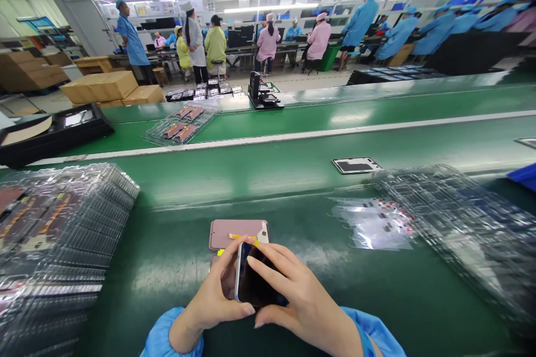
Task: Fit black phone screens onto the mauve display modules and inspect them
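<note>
A smartphone (256, 284) with a dark glossy face and silvery edge is tilted up between my two hands. My left hand (213, 293) curls around its left side, thumb at the lower edge. Across the dark face lie the fingers of my right hand (299, 287), its thumb below near the bottom corner. Just beyond them a pinkish flat phone-sized panel (224, 234) with a yellow strip lies on the green bench. Another pinkish piece with a yellow tab shows partly behind my left hand, mostly hidden.
Stacked clear plastic trays (104, 223) holding brownish parts rise at the left. More clear trays (460, 223) lie right, beside thin transparent films (372, 223). A phone frame (357, 165) lies on the green conveyor (251, 173). Beyond are a black stand (262, 95) and several people.
</note>
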The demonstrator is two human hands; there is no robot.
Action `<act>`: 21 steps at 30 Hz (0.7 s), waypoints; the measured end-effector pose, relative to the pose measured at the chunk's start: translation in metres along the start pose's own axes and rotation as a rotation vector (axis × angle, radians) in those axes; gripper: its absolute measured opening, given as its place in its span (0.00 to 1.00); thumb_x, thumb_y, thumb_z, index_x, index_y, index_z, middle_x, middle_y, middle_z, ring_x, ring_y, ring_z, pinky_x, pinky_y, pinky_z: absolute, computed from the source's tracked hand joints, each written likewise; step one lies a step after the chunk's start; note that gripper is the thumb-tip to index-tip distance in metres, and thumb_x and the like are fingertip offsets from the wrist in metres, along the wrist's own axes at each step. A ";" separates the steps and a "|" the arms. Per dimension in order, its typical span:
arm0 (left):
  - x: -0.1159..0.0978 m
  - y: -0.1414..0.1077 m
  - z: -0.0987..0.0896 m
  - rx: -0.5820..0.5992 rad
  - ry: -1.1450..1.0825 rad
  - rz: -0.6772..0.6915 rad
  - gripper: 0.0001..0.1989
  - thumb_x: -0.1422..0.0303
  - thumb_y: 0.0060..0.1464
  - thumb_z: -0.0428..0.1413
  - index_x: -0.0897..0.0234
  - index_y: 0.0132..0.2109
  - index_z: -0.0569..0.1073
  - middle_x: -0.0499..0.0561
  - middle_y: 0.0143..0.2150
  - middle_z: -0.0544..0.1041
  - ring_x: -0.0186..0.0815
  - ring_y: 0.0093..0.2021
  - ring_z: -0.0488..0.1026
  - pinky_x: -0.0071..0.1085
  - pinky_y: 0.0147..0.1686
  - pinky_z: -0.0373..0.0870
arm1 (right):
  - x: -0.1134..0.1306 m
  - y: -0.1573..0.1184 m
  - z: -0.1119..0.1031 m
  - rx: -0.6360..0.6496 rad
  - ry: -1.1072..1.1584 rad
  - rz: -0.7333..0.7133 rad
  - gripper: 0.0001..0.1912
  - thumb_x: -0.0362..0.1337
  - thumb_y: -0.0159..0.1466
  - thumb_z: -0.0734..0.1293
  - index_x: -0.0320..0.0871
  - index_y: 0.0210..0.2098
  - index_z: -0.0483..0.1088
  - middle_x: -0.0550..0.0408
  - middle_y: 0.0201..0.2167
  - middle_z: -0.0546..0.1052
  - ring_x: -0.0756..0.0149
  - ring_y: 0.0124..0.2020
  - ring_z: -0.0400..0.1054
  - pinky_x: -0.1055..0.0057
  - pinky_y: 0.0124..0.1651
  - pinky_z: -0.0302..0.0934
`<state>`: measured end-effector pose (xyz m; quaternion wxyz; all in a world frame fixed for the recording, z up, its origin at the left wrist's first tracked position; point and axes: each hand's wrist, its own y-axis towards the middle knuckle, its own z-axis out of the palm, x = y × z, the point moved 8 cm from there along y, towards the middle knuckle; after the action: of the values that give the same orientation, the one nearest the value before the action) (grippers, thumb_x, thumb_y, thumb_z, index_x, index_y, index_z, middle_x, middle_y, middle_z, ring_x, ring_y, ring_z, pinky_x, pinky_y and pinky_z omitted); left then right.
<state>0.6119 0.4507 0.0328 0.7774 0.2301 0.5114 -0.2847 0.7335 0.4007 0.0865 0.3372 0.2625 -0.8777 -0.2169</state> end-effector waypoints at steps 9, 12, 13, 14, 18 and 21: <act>0.016 -0.001 -0.009 -0.067 -0.113 -0.069 0.38 0.59 0.46 0.69 0.45 0.63 0.66 0.50 0.69 0.63 0.47 0.68 0.58 0.38 0.63 0.62 | -0.007 -0.007 0.009 -0.009 -0.136 0.069 0.35 0.52 0.62 0.70 0.45 0.64 0.62 0.40 0.60 0.70 0.42 0.61 0.62 0.37 0.60 0.57; 0.019 0.001 -0.023 -0.248 -0.222 -0.176 0.23 0.57 0.56 0.61 0.56 0.57 0.74 0.56 0.57 0.76 0.45 0.53 0.75 0.37 0.48 0.75 | -0.021 -0.009 0.009 -0.055 0.063 0.205 0.39 0.55 0.61 0.69 0.46 0.66 0.59 0.39 0.61 0.68 0.43 0.62 0.62 0.41 0.60 0.59; 0.018 0.001 -0.029 -0.307 -0.248 -0.203 0.20 0.57 0.58 0.60 0.60 0.54 0.76 0.57 0.52 0.79 0.44 0.48 0.78 0.36 0.44 0.77 | -0.029 -0.010 0.011 -0.049 0.184 0.289 0.39 0.57 0.62 0.67 0.46 0.67 0.57 0.40 0.61 0.69 0.46 0.62 0.63 0.44 0.60 0.60; 0.015 0.002 -0.035 -0.356 -0.259 -0.217 0.19 0.57 0.58 0.59 0.63 0.51 0.77 0.58 0.47 0.81 0.44 0.45 0.79 0.36 0.42 0.78 | -0.038 -0.012 0.014 -0.027 0.318 0.387 0.38 0.57 0.64 0.65 0.46 0.67 0.56 0.41 0.60 0.70 0.48 0.61 0.65 0.48 0.60 0.62; 0.001 0.004 -0.052 -0.422 -0.259 -0.190 0.17 0.61 0.60 0.58 0.68 0.50 0.76 0.57 0.44 0.82 0.43 0.44 0.79 0.38 0.44 0.78 | -0.054 -0.020 0.037 0.208 0.786 0.686 0.28 0.54 0.70 0.57 0.44 0.61 0.67 0.48 0.46 0.80 0.57 0.47 0.74 0.57 0.53 0.68; -0.001 0.004 -0.055 -0.418 -0.276 -0.192 0.19 0.61 0.62 0.55 0.68 0.55 0.73 0.57 0.45 0.81 0.43 0.44 0.79 0.39 0.44 0.78 | -0.049 -0.023 0.052 0.350 0.993 0.741 0.25 0.54 0.69 0.59 0.42 0.50 0.76 0.52 0.34 0.79 0.61 0.36 0.73 0.63 0.42 0.69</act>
<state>0.5780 0.4900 0.0138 0.8398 -0.0261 0.4679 -0.2741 0.7351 0.4230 0.0148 0.7079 0.0621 -0.6721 0.2079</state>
